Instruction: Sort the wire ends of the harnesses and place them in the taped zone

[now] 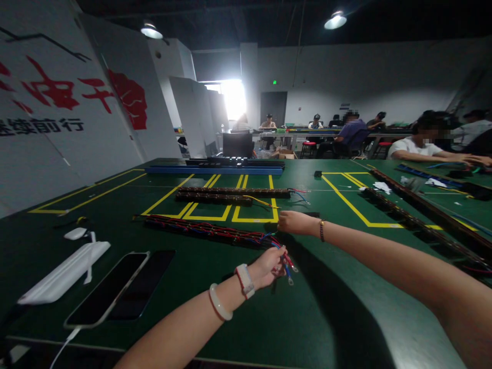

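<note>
A long dark strip bundled with red and blue wires (pixel 209 230) lies on the green table in front of me. My left hand (pixel 269 266) is closed around the wires at its right end. Red and blue leads with metal ring terminals (pixel 290 281) poke out past its fingers. Just beyond, my right hand (pixel 298 223) has its fingers pressed together near the strip's end, beside a thin green wire (pixel 270 234). What it holds, if anything, is too small to make out. Two shorter dark strips (pixel 230 193) with loose wire ends lie behind, side by side.
Yellow tape (pixel 253 220) marks boxes on the green table (pixel 238 333). Two phones (pixel 109 289) and a white elongated object (pixel 65 271) lie at left. Blue rails (pixel 215 170) line the far edge. More dark strips (pixel 415 215) lie at right, near a co-worker (pixel 417 148).
</note>
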Tool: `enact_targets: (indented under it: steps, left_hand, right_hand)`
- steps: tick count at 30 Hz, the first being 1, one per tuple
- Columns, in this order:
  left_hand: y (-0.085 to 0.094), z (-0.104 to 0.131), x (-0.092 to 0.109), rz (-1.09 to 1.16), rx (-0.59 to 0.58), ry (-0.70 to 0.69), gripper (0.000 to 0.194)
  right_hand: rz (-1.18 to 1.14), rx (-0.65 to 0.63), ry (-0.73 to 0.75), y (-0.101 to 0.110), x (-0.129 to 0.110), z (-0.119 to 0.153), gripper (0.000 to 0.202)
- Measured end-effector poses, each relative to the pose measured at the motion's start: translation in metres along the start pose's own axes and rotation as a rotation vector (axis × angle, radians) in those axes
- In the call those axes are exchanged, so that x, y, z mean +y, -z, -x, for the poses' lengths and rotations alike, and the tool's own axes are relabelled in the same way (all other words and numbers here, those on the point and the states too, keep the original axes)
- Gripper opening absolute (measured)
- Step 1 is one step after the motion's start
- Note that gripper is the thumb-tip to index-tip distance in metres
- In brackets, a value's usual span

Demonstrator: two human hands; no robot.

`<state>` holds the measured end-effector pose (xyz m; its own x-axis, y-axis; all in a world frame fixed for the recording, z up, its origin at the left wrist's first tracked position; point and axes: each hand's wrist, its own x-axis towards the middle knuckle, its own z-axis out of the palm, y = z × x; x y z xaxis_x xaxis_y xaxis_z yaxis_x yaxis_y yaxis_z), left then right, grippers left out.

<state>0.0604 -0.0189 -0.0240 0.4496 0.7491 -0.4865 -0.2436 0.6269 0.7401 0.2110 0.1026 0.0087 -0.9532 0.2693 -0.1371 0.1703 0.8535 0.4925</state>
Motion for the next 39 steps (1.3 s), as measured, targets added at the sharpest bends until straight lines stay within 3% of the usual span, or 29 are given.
enact_targets:
  steps: [6,11,14,19,23,27,30,33,39]
  left_hand:
    - [0.002,0.0,0.002,-0.011,-0.064,0.019,0.023]
    - [0.0,0.0,0.003,0.03,-0.084,0.005,0.019]
    - [-0.002,-0.002,0.002,0.046,-0.079,-0.018,0.015]
    - [-0.003,-0.004,0.0,0.062,-0.071,-0.065,0.014]
    - [-0.004,0.001,0.0,0.141,-0.061,-0.049,0.026]
    - [-0.007,0.006,-0.002,0.106,0.045,-0.08,0.023]
    - [-0.009,0.007,-0.004,0.037,0.075,-0.106,0.021]
    - [-0.009,0.006,-0.005,0.02,0.076,-0.106,0.019]
    - [-0.007,0.003,-0.006,-0.005,0.103,-0.105,0.018]
  right_hand:
    - [0.006,0.07,-0.006,-0.006,-0.004,-0.001,0.019]
    - [-0.106,0.191,-0.22,-0.004,-0.026,0.028,0.018]
    - [-0.272,0.303,-0.346,0.004,-0.049,0.044,0.028]
    - [-0.609,0.398,-0.307,0.019,-0.081,0.063,0.035]
    - [-0.777,0.47,-0.387,0.014,-0.089,0.063,0.034]
    - [-0.978,0.562,-0.633,0.007,-0.084,0.05,0.041]
    - [-1.087,0.516,-0.816,0.012,-0.073,0.033,0.047]
    - [-1.077,0.431,-0.866,0.027,-0.054,0.012,0.047]
    - [-0.571,0.023,-0.81,0.065,-0.029,-0.036,0.038]
